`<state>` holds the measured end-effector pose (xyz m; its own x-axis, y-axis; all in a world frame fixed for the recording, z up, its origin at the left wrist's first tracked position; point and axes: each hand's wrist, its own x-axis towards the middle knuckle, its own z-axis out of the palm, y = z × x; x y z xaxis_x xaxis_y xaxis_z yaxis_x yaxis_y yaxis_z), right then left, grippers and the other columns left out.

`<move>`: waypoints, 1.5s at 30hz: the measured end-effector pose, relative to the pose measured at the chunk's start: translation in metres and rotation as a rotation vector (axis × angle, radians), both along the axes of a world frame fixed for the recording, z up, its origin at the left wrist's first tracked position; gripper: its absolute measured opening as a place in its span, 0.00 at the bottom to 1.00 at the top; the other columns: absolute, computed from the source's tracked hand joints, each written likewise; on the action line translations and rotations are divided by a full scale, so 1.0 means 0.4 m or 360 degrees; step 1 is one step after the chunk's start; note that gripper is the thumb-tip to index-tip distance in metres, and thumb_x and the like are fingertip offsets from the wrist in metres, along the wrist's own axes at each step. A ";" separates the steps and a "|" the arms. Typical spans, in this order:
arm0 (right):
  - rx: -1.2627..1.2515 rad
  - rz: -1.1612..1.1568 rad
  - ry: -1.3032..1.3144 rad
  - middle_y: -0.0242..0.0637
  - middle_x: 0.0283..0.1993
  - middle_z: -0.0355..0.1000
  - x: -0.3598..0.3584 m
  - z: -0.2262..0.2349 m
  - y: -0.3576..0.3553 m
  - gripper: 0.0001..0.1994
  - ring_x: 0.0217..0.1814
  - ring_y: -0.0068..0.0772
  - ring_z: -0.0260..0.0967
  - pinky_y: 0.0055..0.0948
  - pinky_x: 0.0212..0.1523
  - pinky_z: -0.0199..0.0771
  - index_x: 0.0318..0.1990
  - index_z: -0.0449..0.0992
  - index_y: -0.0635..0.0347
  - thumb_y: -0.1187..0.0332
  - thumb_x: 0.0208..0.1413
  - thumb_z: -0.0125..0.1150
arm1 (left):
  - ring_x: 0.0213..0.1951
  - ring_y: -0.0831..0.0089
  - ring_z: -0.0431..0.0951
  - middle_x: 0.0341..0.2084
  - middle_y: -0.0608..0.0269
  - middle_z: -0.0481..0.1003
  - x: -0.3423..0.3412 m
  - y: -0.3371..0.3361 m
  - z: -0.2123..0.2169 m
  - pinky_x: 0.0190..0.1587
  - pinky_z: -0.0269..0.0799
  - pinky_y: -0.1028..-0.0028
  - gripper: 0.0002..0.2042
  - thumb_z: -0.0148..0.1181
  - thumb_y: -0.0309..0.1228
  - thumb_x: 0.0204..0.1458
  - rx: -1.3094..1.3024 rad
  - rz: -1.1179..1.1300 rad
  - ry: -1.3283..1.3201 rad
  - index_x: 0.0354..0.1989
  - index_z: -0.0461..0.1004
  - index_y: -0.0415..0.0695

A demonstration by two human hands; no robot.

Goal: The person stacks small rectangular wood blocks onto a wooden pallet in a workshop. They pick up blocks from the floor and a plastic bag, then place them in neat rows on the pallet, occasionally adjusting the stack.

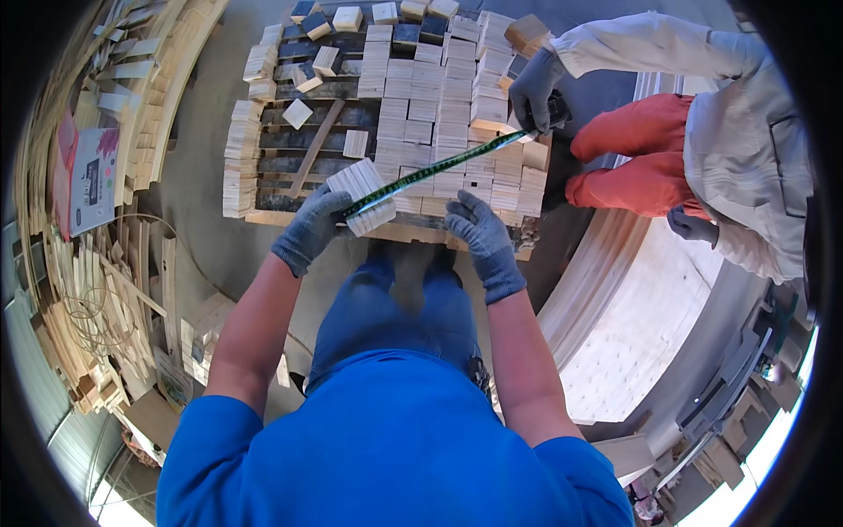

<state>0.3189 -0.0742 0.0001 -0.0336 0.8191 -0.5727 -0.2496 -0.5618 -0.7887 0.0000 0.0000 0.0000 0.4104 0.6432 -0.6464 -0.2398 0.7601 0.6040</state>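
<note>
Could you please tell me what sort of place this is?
Probably a woodworking shop: a pallet stacked with wooden blocks, long wooden boards piled at the left, and large pale sheets at the right.

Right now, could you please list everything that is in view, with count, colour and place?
pallet: one, brown and dark, upper centre
stacked wood blocks: many, pale, on the pallet
wooden stick: one, brown, across the pallet's left half
striped wood block: one, pale, near the pallet's front edge
co-worker: one, pale jacket, red trousers, right
measuring tape: one, green, from the co-worker's hand across the striped wood block
carton: one, whitish and purple, left
boards: many, tan, left
panels: several, pale, right
floor: one, grey, around the pallet
shirt: one, blue, bottom
left grip: one, grey-gloved, at the tape's end
right grip: one, grey-gloved, near the pallet's front edge
</note>
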 end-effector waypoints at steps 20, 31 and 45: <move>-0.0057 -0.0184 0.0090 0.50 0.62 0.72 0.034 -0.055 -0.063 0.34 0.63 0.36 0.71 0.30 0.63 0.74 0.69 0.63 0.72 0.72 0.58 0.71 | 0.49 0.68 0.81 0.52 0.61 0.78 0.006 -0.030 0.012 0.48 0.81 0.60 0.31 0.67 0.43 0.55 -0.0100 0.0066 0.0113 0.67 0.66 0.50; -0.0124 -0.0212 0.0062 0.48 0.60 0.73 0.048 -0.049 -0.102 0.32 0.60 0.34 0.73 0.28 0.61 0.76 0.70 0.62 0.72 0.75 0.61 0.68 | 0.51 0.65 0.81 0.52 0.60 0.78 -0.004 -0.061 -0.007 0.49 0.82 0.59 0.22 0.60 0.41 0.61 -0.0129 0.0179 0.0156 0.62 0.71 0.48; 0.0356 0.0518 -0.0970 0.55 0.73 0.60 -0.029 0.091 -0.143 0.52 0.75 0.49 0.60 0.42 0.72 0.64 0.74 0.57 0.64 0.54 0.45 0.82 | 0.59 0.55 0.75 0.60 0.51 0.72 0.131 -0.168 0.023 0.56 0.79 0.52 0.36 0.65 0.52 0.56 -0.0524 0.0364 -0.0431 0.69 0.64 0.47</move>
